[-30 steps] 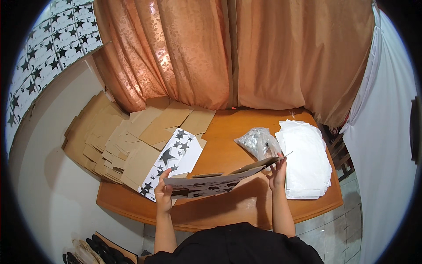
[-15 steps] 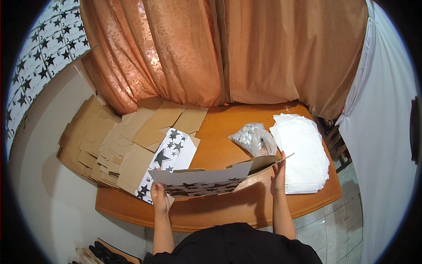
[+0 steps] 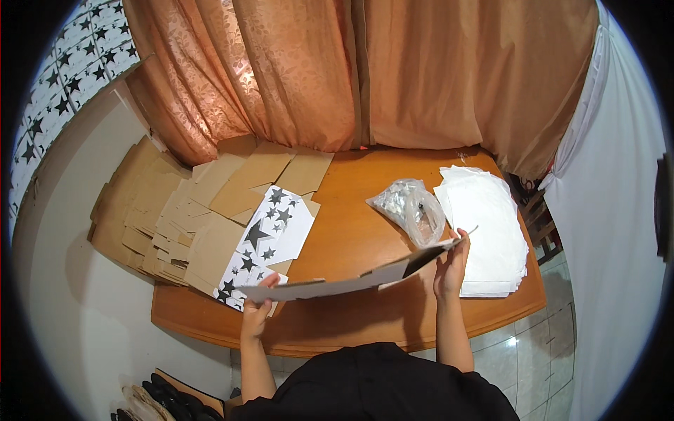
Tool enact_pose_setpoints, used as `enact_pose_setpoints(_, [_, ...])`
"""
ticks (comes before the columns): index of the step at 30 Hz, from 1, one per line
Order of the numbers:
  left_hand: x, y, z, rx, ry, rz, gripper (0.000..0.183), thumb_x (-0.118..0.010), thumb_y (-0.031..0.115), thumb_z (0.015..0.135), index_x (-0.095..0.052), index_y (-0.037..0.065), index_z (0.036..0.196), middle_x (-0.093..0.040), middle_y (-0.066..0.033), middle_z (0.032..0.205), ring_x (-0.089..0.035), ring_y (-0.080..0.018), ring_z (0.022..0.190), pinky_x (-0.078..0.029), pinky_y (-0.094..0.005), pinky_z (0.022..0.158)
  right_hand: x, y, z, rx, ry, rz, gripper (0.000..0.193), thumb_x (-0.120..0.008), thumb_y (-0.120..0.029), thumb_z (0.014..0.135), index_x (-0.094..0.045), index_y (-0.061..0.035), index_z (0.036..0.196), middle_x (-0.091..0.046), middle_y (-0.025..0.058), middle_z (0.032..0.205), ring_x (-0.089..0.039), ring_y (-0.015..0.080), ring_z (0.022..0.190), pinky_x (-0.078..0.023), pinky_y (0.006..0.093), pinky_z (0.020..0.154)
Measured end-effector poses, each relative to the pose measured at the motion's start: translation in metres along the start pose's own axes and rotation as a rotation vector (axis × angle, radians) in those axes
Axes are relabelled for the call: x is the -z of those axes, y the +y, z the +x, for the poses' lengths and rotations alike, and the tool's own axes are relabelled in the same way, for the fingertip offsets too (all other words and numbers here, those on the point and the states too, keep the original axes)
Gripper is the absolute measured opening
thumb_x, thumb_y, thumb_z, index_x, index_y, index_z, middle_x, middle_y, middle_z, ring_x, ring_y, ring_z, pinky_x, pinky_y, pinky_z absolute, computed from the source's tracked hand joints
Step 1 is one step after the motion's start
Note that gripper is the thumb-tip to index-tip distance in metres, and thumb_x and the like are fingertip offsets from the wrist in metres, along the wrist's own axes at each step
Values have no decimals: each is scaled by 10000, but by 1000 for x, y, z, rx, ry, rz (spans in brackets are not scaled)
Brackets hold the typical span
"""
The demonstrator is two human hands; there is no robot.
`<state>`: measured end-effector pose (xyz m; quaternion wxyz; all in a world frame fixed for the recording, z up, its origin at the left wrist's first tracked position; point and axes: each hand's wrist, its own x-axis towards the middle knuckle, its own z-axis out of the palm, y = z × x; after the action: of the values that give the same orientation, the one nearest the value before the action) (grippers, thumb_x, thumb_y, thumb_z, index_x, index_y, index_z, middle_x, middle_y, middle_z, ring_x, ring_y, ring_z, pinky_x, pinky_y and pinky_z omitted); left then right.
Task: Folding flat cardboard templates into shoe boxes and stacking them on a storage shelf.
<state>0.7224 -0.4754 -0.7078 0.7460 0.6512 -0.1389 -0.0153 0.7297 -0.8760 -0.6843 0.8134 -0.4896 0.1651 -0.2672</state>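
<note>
A long folded cardboard sheet (image 3: 337,286) is held up over the front of the table, seen nearly edge-on. My left hand (image 3: 258,309) is closed on its left end, thumb and fingers on either side. The other end, where brown flaps show, is gripped by my right hand (image 3: 453,266). Behind my left hand lies a flat white cardboard piece with black stars (image 3: 267,235), resting partly on brown cardboard. A clear plastic bag (image 3: 407,210) of small silvery items sits beyond the sheet's right part, and a stack of white paper (image 3: 486,235) lies beside my right hand.
Flat brown cardboard pieces (image 3: 168,217) overlap across the table's left side. The wooden table (image 3: 344,210) has a curved front edge close to my body. Orange curtains (image 3: 421,70) hang behind it, a white cloth (image 3: 611,175) at right. Dark items (image 3: 175,400) lie at lower left.
The held cardboard sheet has tipped so that its star-printed face no longer shows, only its narrow upper side. Its right end has risen slightly with my right hand. Both hands keep their grip.
</note>
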Motion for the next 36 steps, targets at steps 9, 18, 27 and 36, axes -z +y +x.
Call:
enact_pose_setpoints(9, [-33,-7,6,-354,354,141,624,-528,277,919,-174,88,1398,-304,-195,1408,-290,-291,1320,-171,-417,1089,6,13,2,-74,-59,126,539,-460,-371,912,-226,-254,1382,-309,22,1362,-275,177,1239,-224,554,940])
enact_pose_setpoints(18, [-9,7,-8,-125,-228,-234,723,-302,621,892,-601,-16,1061,-495,-216,1248,-443,-306,1194,-282,-424,1021,10,26,3,-40,-150,65,866,-568,0,764,-54,-219,1425,-369,114,1285,-465,224,1105,-443,312,845])
enact_pose_setpoints(27, [-103,50,39,70,-469,408,724,-577,531,782,-438,21,1278,-482,-179,1263,-441,-310,1198,-337,-395,990,-25,31,-22,181,-49,-343,709,-597,12,783,-190,-81,1356,-361,131,1223,-408,219,1119,-359,341,956])
enact_pose_setpoints(36, [-105,35,68,-271,53,989,166,-657,175,776,-627,22,834,-616,-136,732,-605,-293,666,-467,-345,594,-11,16,-30,408,-285,-734,698,-350,91,679,-251,-56,1354,-377,112,1236,-398,209,1126,-342,328,965])
